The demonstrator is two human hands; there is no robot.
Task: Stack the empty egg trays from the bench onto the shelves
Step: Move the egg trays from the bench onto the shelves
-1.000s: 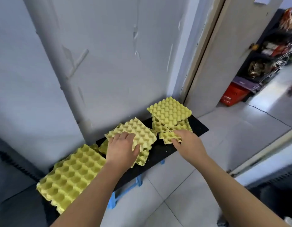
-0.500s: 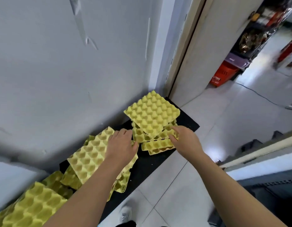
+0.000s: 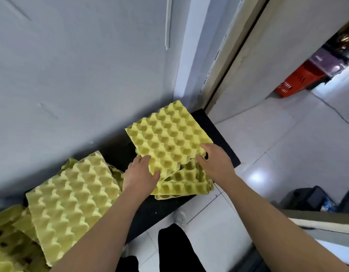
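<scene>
A skewed pile of yellow egg trays (image 3: 181, 185) lies at the right end of the black bench (image 3: 214, 132). Its top tray (image 3: 167, 138) sits cup-side up, turned against the ones beneath. My left hand (image 3: 139, 177) grips the near left corner of that top tray, thumb on top. My right hand (image 3: 214, 163) holds the tray's near right edge, fingers curled over it. A second pile of trays (image 3: 71, 197), bumps up, lies left of my left arm, and more trays (image 3: 7, 242) crowd the lower left corner.
The grey wall (image 3: 81, 75) stands right behind the bench, with a door frame (image 3: 224, 61) at its right end. White tiled floor (image 3: 277, 144) opens to the right, with a red basket (image 3: 299, 77) far off. My dark trouser leg (image 3: 175, 250) is below. Dark bags (image 3: 311, 197) sit lower right.
My left hand left the middle pile and moved right onto the top tray of the right pile. My right hand shifted up to that tray's edge. The camera came closer.
</scene>
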